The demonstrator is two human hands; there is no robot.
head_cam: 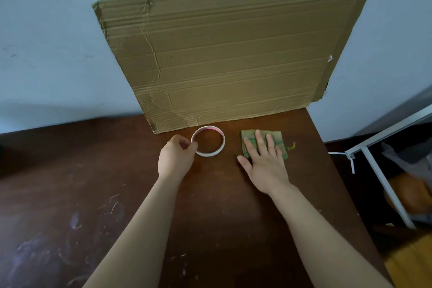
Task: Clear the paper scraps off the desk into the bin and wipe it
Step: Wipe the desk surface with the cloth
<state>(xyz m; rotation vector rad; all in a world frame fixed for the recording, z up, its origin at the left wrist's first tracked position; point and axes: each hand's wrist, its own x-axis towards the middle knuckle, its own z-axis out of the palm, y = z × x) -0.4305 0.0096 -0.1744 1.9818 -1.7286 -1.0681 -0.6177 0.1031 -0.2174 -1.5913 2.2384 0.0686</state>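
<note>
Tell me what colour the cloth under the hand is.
The cloth is mottled green and yellow; head view.

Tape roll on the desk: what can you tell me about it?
The tape roll is a thin-walled ring, white outside with reddish print along its far inner edge. It lies flat on the dark brown desk, just in front of the leaning cardboard sheet. The left hand pinches its left rim; desk shows through the hole.

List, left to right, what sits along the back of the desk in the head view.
left hand → tape roll it pinches → green cloth with the right hand flat on it → white frame off the right edge of the desk
</note>
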